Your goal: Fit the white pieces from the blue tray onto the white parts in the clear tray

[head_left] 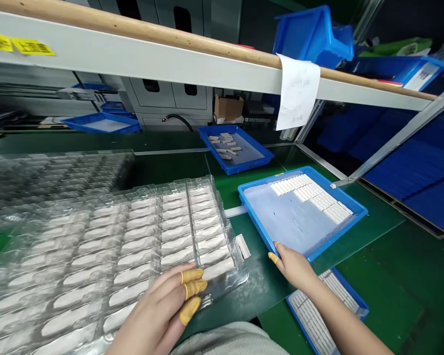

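My left hand (166, 301), with yellow finger cots on its fingertips, is over the front right corner of a clear plastic blister tray (227, 282). Its thumb stands apart from the fingers, and nothing shows between them. Beside the fingertips a white strip-shaped piece (219, 269) lies in a pocket; rows of similar pieces fill the other pockets. To the right, my right hand (294, 266) is closed on the near left rim of a blue tray (257, 224), thumb outside. White pieces (311, 192) lie in neat blocks along that tray's far side. A small white piece (243, 246) lies between the two trays.
Another blue tray (242, 167) with scattered pieces stands farther back. Lower down, a blue tray of pieces (311, 315) is partly behind my right forearm. More clear trays (59, 177) are at left. A shelf beam (207, 69) with a hanging paper (298, 91) crosses above the bench.
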Demonstrator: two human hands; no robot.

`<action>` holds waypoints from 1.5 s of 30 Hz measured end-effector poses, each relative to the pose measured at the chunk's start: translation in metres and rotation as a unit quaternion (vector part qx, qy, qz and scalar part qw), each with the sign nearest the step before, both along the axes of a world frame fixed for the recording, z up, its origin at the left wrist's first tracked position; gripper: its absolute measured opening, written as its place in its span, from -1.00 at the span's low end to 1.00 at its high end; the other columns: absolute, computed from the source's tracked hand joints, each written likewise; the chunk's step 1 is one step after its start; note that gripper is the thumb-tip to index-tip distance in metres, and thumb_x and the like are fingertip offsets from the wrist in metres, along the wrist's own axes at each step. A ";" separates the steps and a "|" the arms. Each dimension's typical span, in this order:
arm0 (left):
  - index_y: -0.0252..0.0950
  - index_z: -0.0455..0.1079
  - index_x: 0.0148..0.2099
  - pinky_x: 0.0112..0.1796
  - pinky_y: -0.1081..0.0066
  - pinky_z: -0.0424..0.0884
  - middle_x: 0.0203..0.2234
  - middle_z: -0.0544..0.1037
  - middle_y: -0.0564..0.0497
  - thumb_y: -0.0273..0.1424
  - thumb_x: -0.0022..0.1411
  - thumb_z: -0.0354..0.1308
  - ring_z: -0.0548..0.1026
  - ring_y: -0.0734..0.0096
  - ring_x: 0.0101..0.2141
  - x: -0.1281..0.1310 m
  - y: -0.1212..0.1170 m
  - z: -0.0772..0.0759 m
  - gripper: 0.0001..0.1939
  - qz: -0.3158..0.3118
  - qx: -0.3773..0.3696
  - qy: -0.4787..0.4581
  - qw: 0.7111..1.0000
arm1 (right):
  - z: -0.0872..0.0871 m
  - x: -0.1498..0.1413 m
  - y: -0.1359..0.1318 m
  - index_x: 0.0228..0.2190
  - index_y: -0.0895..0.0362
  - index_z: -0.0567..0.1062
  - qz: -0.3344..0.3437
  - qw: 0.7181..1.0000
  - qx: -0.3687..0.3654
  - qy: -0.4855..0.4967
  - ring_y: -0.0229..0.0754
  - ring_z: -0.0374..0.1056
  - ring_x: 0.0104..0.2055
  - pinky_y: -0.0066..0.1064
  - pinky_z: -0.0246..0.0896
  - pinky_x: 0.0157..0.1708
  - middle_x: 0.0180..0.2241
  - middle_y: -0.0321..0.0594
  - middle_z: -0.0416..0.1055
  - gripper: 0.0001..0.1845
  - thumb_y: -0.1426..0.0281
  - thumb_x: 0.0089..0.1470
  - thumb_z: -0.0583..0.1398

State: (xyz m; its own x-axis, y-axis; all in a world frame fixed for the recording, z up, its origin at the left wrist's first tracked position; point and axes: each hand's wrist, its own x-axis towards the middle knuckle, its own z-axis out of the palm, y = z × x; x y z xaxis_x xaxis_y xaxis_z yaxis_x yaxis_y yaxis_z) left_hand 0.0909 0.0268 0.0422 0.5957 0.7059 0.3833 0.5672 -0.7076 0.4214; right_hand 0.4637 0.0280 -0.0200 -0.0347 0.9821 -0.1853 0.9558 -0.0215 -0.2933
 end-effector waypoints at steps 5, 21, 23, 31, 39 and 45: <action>-0.08 0.39 0.11 0.02 0.34 0.52 0.01 0.57 -0.01 -0.37 0.33 0.10 0.46 0.23 0.11 0.008 0.005 0.003 -0.68 -0.031 -0.015 0.008 0.999 | 0.000 -0.020 -0.008 -0.05 0.19 0.40 0.012 0.999 -0.035 -0.007 0.06 0.50 -0.17 -0.28 0.24 -0.27 -0.20 0.04 0.55 -0.62 0.24 0.36 -0.07; -0.05 0.43 0.07 -0.04 0.49 0.52 -0.05 0.61 0.03 -0.24 0.37 0.06 0.55 0.33 0.00 0.011 0.015 -0.006 -0.73 -0.027 -0.025 -0.019 0.999 | -0.006 0.123 -0.049 -0.09 0.15 0.50 0.108 0.988 0.046 -0.102 0.08 0.36 -0.12 -0.05 0.16 -0.01 -0.19 -0.01 0.49 -0.63 0.16 0.18 0.24; -0.07 0.43 0.06 -0.05 0.51 0.52 -0.05 0.60 0.03 -0.26 0.36 0.08 0.55 0.34 0.00 0.010 0.015 -0.006 -0.74 -0.031 -0.022 -0.012 0.999 | -0.015 0.120 -0.044 -0.13 0.16 0.51 0.104 0.981 0.059 -0.151 0.06 0.38 -0.15 -0.10 0.17 -0.05 -0.22 -0.03 0.49 -0.72 0.26 0.17 0.26; -0.08 0.42 0.05 -0.06 0.50 0.53 -0.06 0.61 0.04 -0.30 0.35 0.10 0.55 0.35 -0.01 0.008 0.014 -0.013 -0.75 -0.033 -0.012 -0.003 0.999 | -0.015 0.054 0.038 -0.23 0.20 0.51 0.041 0.974 0.080 -0.208 0.08 0.44 -0.22 -0.20 0.17 -0.18 -0.32 0.01 0.53 -0.66 0.15 0.21 0.21; -0.10 0.42 0.06 -0.06 0.50 0.53 -0.08 0.62 0.02 -0.29 0.32 0.13 0.56 0.33 -0.02 0.005 0.014 -0.019 -0.73 -0.031 0.003 -0.005 1.000 | -0.015 -0.015 0.087 -0.18 0.19 0.53 0.025 0.987 0.095 -0.127 0.06 0.46 -0.19 -0.24 0.22 -0.18 -0.28 0.04 0.54 -0.52 0.02 0.23 0.13; -0.11 0.45 0.04 -0.09 0.49 0.55 -0.09 0.62 0.01 -0.24 0.33 0.11 0.58 0.31 -0.04 0.006 0.014 -0.016 -0.74 -0.042 0.006 0.000 0.999 | 0.007 0.043 0.068 0.10 0.02 0.41 -0.056 0.992 0.104 -0.034 -0.11 0.30 0.15 -0.34 0.16 0.11 0.09 -0.16 0.43 -0.56 0.10 0.32 0.04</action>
State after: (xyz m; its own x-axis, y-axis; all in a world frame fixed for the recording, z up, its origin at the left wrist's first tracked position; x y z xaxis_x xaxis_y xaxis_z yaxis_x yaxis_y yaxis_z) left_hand 0.0965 0.0408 0.0259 0.6525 0.6485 0.3921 0.5058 -0.7580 0.4119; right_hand 0.5063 0.0965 -0.0130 0.0817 0.9964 0.0231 0.9684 -0.0739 -0.2382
